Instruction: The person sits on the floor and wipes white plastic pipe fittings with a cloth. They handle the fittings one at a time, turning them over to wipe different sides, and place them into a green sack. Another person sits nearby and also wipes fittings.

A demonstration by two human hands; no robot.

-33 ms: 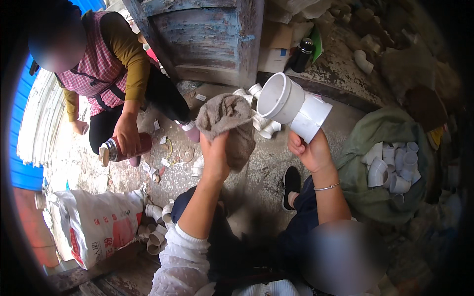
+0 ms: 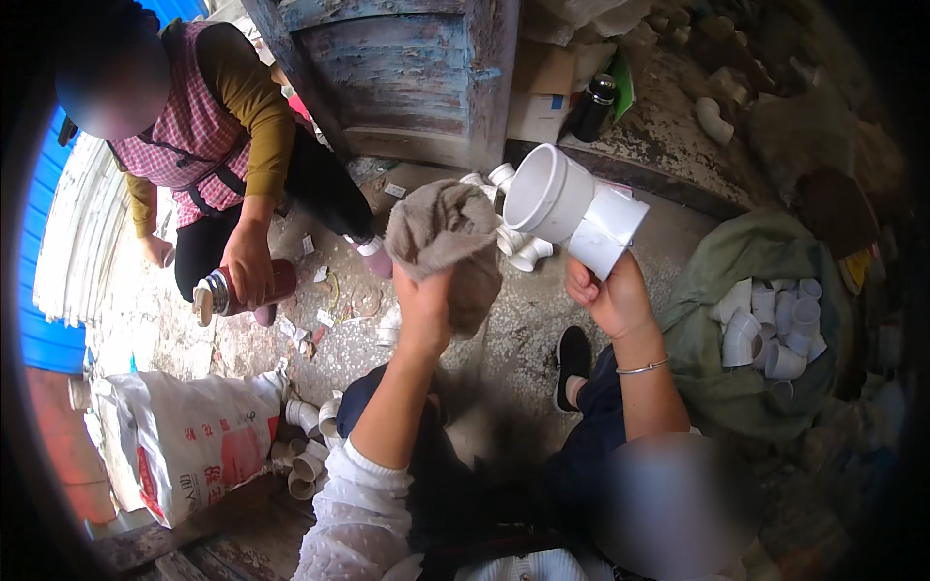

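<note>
In the head view, the person's left hand [image 2: 423,300] grips a brown-grey cloth [image 2: 441,228], the fingers closed on its lower part and largely hidden by the folds, so how each one lies cannot be told. The cloth is bunched, its upper end folded round a hollow. To its right, the person's right hand [image 2: 617,300] holds up a white plastic pipe fitting [image 2: 554,194] by its narrower end, the fingers curled at its underside; the exact place of the thumb is hard to make out. The fitting is in the air above the speckled floor [image 2: 513,324], tilted, its wide rimmed socket facing left, just beside the cloth but apart from it. A thin bracelet [image 2: 641,368] circles the right wrist. Beyond the hands, loose white fittings [image 2: 530,254] lie on the floor near a weathered wooden door [image 2: 387,77] with worn blue paint. At the right, an open green sack [image 2: 693,334] contains more white fittings, and a black vacuum flask [image 2: 589,111] stands near the door. At the upper left, a co-worker [image 2: 213,126] in a checked apron grasps a dark red vacuum flask [image 2: 281,281]. A white printed sack [image 2: 194,441] is at the lower left.
</note>
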